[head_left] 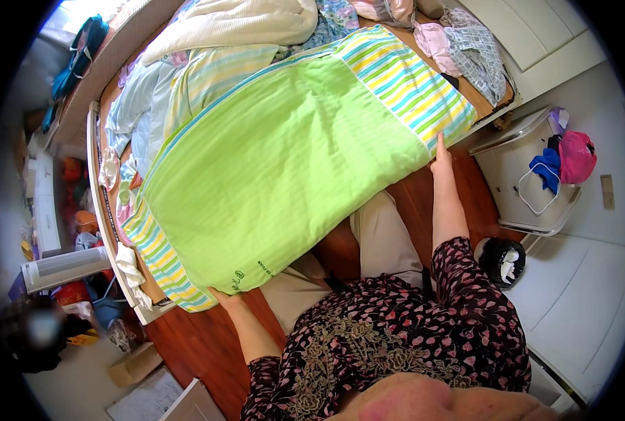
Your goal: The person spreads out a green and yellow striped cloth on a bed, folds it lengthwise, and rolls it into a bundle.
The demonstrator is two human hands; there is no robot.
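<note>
Quilt (291, 161), lime green with striped end bands, spreads across the middle of the frame, partly over the bed (98, 182). Left of centre, low down, the left hand (224, 298) holds its near edge; right of centre, the right hand (441, 160) grips that edge beside the stripes, fingers partly hidden. A cream blanket (232, 31) lies at the top.
</note>
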